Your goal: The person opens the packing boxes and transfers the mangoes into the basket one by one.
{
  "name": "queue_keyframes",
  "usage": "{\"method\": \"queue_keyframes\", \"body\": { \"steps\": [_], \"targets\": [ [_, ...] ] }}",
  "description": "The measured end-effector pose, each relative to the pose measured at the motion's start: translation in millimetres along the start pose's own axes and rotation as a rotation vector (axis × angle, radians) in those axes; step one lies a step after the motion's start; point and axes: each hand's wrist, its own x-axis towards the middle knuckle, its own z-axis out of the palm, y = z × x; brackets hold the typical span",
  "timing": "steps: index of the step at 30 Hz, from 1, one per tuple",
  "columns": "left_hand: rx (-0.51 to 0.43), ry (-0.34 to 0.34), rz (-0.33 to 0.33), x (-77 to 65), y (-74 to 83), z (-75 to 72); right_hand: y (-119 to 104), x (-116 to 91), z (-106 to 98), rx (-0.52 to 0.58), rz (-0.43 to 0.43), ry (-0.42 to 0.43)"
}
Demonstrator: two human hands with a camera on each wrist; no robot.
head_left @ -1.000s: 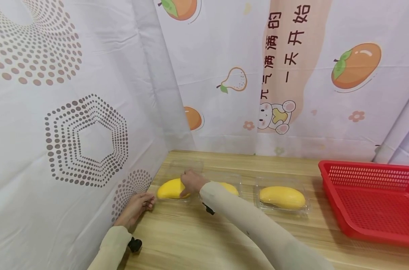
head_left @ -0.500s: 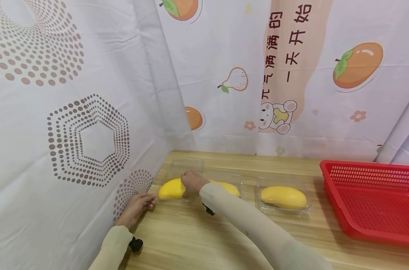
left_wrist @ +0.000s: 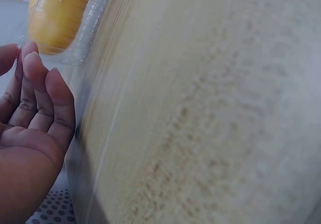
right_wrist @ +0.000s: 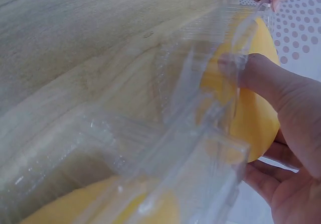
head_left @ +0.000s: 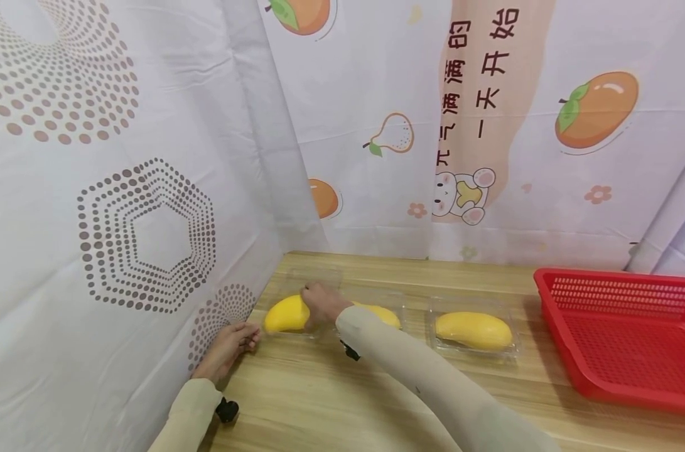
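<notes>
In the head view my right hand (head_left: 321, 304) grips a yellow mango (head_left: 285, 314) in the leftmost clear plastic box (head_left: 314, 274), whose lid stands open at the back. The right wrist view shows the thumb on one side of this mango (right_wrist: 258, 113) and fingers curled on the other; box plastic overlaps part of it. My left hand (head_left: 231, 345) is at the box's left end. Thumb and fingertips of this left hand (left_wrist: 37, 103) pinch the edge of the clear box (left_wrist: 75, 58), close to the mango's end (left_wrist: 57, 23).
Under my right forearm a second mango (head_left: 384, 316) sits partly hidden in its box. A third mango (head_left: 473, 330) lies in a clear box (head_left: 432, 320) further right. The red basket (head_left: 568, 351) stands at the right. Printed curtains (head_left: 365, 188) border the wooden table (head_left: 297, 402).
My right hand has shifted slightly up, and the gripped mango has risen and tilted a little with it. My left hand stays in place.
</notes>
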Motion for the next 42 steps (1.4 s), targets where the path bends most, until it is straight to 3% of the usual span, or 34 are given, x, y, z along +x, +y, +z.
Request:
{"method": "queue_keyframes", "body": {
  "steps": [23, 42],
  "targets": [
    [-0.003, 0.026, -0.016, 0.0, 2.1, 2.4, 9.7, -9.1, -19.4, 0.066, -0.025, 0.063],
    [0.011, 0.016, 0.003, -1.2, 0.0, 2.2, 22.2, -19.3, -32.7, 0.047, -0.039, 0.097]
  ]
}}
